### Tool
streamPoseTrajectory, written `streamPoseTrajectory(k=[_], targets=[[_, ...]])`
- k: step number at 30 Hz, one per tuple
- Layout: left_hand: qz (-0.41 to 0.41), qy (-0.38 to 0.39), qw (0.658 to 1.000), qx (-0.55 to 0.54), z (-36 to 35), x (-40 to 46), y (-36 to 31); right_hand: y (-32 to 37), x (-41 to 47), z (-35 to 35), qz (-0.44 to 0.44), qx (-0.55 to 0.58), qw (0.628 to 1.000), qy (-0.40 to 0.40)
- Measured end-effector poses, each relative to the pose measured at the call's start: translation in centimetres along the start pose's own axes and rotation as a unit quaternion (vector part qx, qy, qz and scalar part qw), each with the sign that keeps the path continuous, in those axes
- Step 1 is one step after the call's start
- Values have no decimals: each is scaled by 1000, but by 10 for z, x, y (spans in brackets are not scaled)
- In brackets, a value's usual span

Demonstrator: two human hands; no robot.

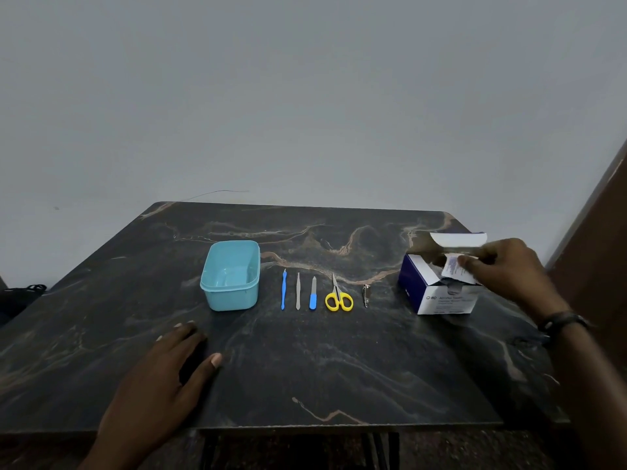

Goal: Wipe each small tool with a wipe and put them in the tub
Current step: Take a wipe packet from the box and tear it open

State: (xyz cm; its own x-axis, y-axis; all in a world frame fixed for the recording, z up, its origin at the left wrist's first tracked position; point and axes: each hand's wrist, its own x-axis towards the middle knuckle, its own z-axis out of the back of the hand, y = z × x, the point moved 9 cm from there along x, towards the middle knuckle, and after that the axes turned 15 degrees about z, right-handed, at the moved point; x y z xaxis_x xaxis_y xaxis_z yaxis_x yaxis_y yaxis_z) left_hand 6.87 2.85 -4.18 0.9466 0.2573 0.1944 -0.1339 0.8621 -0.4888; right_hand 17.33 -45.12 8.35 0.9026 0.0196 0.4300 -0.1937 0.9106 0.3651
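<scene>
We are at the very start, by our reading: our right hand (pixel 502 269) pinches a small alcohol swab packet (pixel 454 268) between thumb and fingers, just above the open mouth of the swab box (pixel 437 293) at the right of the table (pixel 305 374), where the raised flap leaves the packets within reach. Our left hand (pixel 169 371) lies flat on the near left of the tabletop, fingers spread and holding nothing, probably to steady us while the other hand works.

The tools lie in a tidy row across the middle, each apart from its neighbour so that one can be lifted without disturbing the rest: from left to right a blue cuticle pusher (pixel 283 289), steel tweezers (pixel 298 291), a blue-handled nail file (pixel 313 294), yellow-handled scissors (pixel 338 296) and a nail clipper (pixel 366 295). The turquoise tub (pixel 230 275) stands just left of the row, open and with nothing in it, so no tool is wiped or stowed yet.
</scene>
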Motion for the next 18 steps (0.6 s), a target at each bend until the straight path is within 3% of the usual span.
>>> streamPoseTrajectory(k=[4, 8, 13, 15, 18], targets=[[1, 6, 1000, -27, 2, 2, 0, -3, -33, 20, -54, 61, 995, -60], [7, -9, 997, -79, 12, -1, -4, 16, -66, 17, -50, 183, 980, -54], [4, -107, 961, -256, 40, -21, -44, 76, -92, -44, -26, 368, 929, -18], [18, -73, 942, -328, 32, -25, -60, 106, -104, -79, -15, 431, 901, 31], [71, 32, 884, -461, 5, -25, -75, 143, -119, -116, -3, 481, 873, 79]])
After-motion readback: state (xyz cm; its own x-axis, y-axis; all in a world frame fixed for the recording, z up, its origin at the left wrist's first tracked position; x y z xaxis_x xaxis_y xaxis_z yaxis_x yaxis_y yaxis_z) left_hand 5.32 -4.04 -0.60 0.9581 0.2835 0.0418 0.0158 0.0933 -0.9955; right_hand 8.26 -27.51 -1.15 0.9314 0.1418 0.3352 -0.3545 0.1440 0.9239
